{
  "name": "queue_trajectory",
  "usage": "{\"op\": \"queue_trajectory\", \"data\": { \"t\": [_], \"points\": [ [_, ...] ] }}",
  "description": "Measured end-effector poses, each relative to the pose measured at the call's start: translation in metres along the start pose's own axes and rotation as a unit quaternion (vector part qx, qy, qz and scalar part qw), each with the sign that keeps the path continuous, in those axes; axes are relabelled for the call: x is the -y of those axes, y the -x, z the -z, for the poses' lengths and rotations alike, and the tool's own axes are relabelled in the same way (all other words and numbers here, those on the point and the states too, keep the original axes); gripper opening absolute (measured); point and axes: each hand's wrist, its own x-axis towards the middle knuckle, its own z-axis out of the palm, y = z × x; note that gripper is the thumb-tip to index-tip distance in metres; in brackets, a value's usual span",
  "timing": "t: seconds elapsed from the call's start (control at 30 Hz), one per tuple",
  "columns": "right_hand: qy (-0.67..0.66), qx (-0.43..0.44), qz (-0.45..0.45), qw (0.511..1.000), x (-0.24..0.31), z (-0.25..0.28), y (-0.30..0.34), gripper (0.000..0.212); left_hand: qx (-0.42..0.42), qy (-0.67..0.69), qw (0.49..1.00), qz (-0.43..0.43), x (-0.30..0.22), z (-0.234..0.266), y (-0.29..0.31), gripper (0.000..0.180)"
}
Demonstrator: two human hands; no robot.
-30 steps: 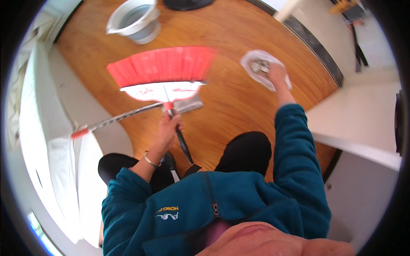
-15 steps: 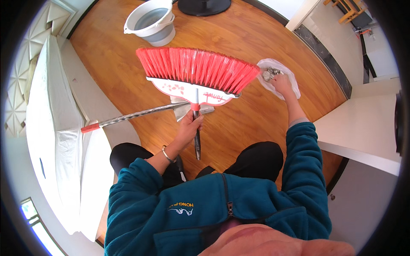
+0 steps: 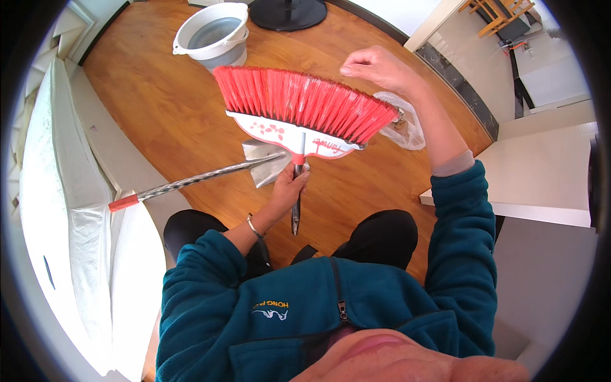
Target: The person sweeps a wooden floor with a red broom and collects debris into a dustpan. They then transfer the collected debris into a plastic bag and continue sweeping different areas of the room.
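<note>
My left hand (image 3: pixel 288 189) is wrapped round the dark handle of a broom (image 3: pixel 298 135), just under its white head. The broom is held with its red bristles (image 3: pixel 305 99) pointing away from me. My right hand (image 3: pixel 382 69) hangs above the far right part of the bristles, its fingers curled and the tips close together. Anything between them is too small to make out. Beyond the right end of the bristles lies a clear plastic bag (image 3: pixel 412 132) with greyish debris in it, partly covered by the bristles. A metal dustpan (image 3: pixel 258 169) rests behind the broom handle.
The dustpan's long handle (image 3: pixel 197 177) slants left, its red end near a white-covered piece of furniture (image 3: pixel 89 223). A grey-white bucket (image 3: pixel 213 38) and a black round base (image 3: pixel 287 16) stand on the wooden floor (image 3: pixel 137 95). A white cabinet (image 3: pixel 541 184) is at right.
My right hand has left the plastic bag and moved up and left over the bristles. The broom has shifted slightly right in view, still in my left hand.
</note>
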Motion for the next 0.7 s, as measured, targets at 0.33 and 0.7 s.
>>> {"op": "queue_trajectory", "data": {
  "t": [0.33,0.7],
  "points": [
    [0.059,0.084,-0.006,0.995,0.037,-0.012,-0.01,0.024,0.0,0.011,1.0,0.001,0.005,0.005,-0.001,0.006],
    [0.127,-0.177,-0.003,0.976,-0.071,0.017,0.009,0.028,-0.025,-0.027,0.999,0.029,0.006,0.006,-0.001,0.006]
  ]
}}
